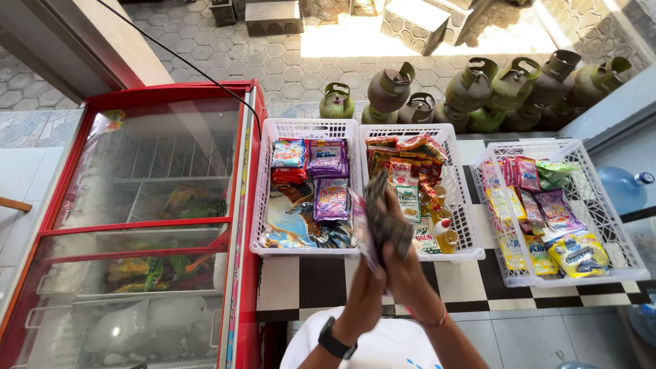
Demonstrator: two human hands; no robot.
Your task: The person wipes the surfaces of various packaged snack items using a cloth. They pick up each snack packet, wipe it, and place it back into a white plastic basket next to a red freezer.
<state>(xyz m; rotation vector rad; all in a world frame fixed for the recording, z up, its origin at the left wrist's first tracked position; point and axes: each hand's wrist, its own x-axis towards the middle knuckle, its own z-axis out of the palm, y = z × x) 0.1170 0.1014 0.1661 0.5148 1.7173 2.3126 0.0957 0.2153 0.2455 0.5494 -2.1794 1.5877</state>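
Grey-brown banknotes, a fanned wad, are gripped by both hands above the middle white basket: left hand, with a black wristwatch, closed on their lower edge, right hand closed just beside it. Left of that basket stands a red glass-topped freezer; behind it, green gas cylinders.

Three packed white baskets crowd the checkered counter, leaving bare tiles along its near edge.

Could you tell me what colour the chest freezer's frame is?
Red, clearest in the head view: chest freezer.
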